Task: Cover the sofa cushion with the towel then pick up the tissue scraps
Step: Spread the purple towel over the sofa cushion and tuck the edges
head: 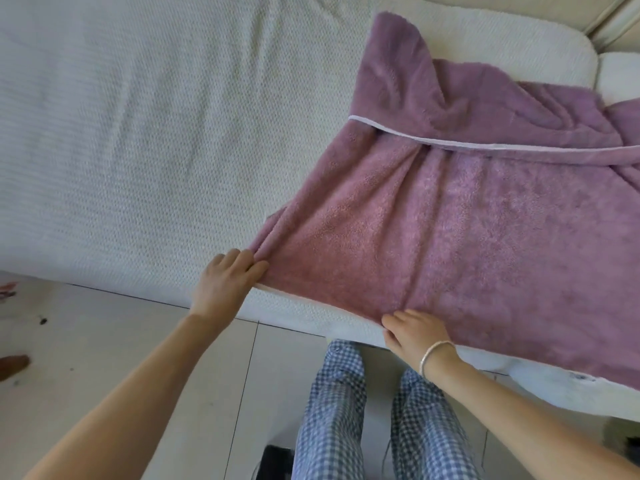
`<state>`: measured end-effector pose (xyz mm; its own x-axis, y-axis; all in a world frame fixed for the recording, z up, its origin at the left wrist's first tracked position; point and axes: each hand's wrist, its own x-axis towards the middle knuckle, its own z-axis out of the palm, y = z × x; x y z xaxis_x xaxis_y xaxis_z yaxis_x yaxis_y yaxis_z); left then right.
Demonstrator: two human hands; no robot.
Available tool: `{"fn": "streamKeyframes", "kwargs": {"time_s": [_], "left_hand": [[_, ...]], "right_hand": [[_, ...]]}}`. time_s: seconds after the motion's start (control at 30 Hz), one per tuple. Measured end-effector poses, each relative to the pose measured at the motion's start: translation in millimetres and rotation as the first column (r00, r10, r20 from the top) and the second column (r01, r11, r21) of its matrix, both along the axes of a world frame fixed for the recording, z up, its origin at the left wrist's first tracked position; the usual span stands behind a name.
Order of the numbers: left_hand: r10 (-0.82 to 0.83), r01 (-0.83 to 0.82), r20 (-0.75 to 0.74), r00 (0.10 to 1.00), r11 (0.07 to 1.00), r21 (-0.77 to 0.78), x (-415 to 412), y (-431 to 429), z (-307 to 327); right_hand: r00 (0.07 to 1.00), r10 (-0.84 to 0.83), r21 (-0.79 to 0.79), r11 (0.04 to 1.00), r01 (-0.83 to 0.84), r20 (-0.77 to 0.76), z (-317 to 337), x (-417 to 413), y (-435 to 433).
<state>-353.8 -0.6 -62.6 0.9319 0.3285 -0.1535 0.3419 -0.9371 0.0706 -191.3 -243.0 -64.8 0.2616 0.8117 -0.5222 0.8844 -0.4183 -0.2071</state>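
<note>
A purple towel (467,216) with a pale trim lies partly spread and rumpled over the right part of the cream sofa cushion (138,140). Its far part is bunched and folded back toward the sofa back. My left hand (225,282) grips the towel's near left corner at the cushion's front edge. My right hand (414,332), with a bracelet on the wrist, pinches the towel's near edge further right. No tissue scraps show clearly on the cushion.
A pale tiled floor (121,341) runs in front of the sofa, with small dark and coloured bits at the far left (8,292). My legs in checked trousers (346,410) stand close to the sofa's front. A cream back cushion (519,39) lies beyond the towel.
</note>
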Motion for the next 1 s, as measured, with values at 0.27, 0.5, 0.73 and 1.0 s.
{"fn": "streamKeyframes", "kwargs": {"time_s": [0.27,0.5,0.73,1.0], "left_hand": [[0.478,-0.496,-0.136,0.868,0.82,-0.286,3.1,-19.8,-24.4],[0.724,-0.723,-0.187,0.664,0.558,-0.408,45.7,1.3,-31.3],[0.626,-0.699,-0.312,0.714,0.617,-0.362,57.0,17.8,-40.6],[0.784,-0.78,-0.148,0.603,0.541,-0.314,46.3,47.2,-24.7]], "right_hand": [[0.998,-0.019,-0.03,0.999,0.017,-0.052,-15.0,1.8,68.0],[0.993,0.092,0.147,0.986,-0.08,-0.079,-13.6,27.7,172.4],[0.995,0.051,-0.055,0.997,-0.055,-0.081,-26.4,40.3,222.8],[0.987,0.154,-0.026,0.988,-0.153,0.046,-18.3,27.4,261.6]]}}
